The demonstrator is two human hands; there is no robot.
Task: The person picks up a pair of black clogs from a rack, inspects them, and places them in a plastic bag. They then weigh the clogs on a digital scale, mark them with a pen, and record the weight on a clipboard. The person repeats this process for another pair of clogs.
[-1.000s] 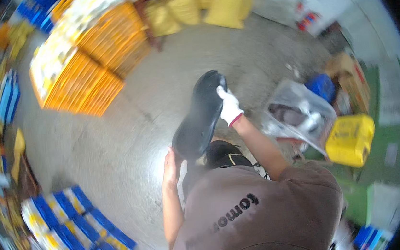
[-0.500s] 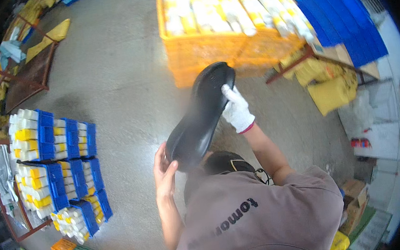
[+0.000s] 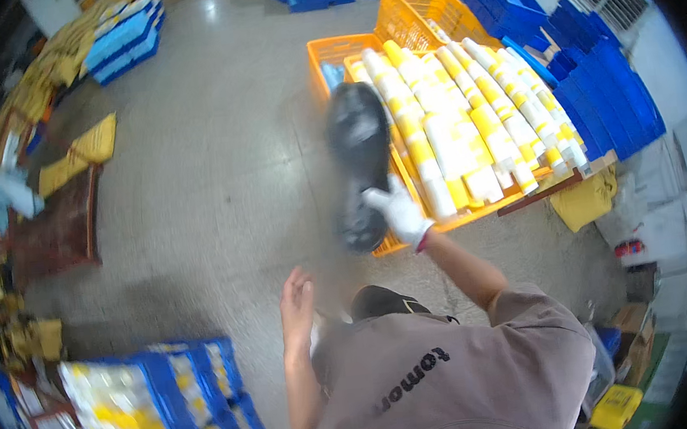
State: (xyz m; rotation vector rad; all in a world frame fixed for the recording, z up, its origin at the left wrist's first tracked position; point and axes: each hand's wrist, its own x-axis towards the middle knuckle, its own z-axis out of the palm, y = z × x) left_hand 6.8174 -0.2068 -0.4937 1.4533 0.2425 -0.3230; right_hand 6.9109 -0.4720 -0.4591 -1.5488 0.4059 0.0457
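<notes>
A long black shoe sole (image 3: 360,142) is held up in front of me, its ends wide and its middle narrower. My right hand (image 3: 397,212), in a white glove with a pink-red cuff, grips it along its right edge near the lower end. The thumb lies across the sole's face; the other fingers are mostly hidden. Bare and empty, my left hand (image 3: 294,298) is raised to the lower left of the sole, apart from it, with fingers loosely bent. The sole is a little blurred.
Beyond my right hand, an orange crate (image 3: 468,217) holds white-and-yellow rolls (image 3: 469,140). Blue bins (image 3: 609,98) stand at the far right. At lower left are blue crates (image 3: 163,401) of similar rolls. A brown table (image 3: 60,229) stands to the left, a yellow box (image 3: 616,409) at lower right.
My left hand has let go of the sole's lower end and drawn away. The right hand has turned the sole more upright. The view has shifted, bringing more of the orange crate into sight.
</notes>
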